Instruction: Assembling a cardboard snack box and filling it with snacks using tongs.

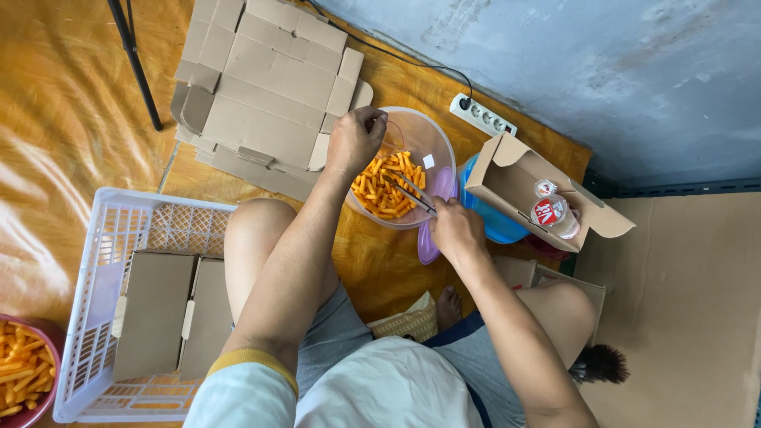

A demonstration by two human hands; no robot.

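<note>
A clear plastic bowl (432, 135) sits on the orange floor mat in front of my knees, holding orange stick snacks (384, 186). My left hand (355, 139) grips the bowl's near-left rim. My right hand (456, 228) holds metal tongs (412, 196) whose tips reach into the snacks. A purple lid (434, 208) lies under the bowl's right side.
Flattened cardboard boxes (265, 87) lie beyond the bowl. An open cardboard box (515, 182) holding small lidded cups (552, 212) stands at right over a blue lid. A white basket (111, 261) with folded boxes is at left, beside a red bowl (24, 372) of snacks. A power strip (483, 115) lies by the wall.
</note>
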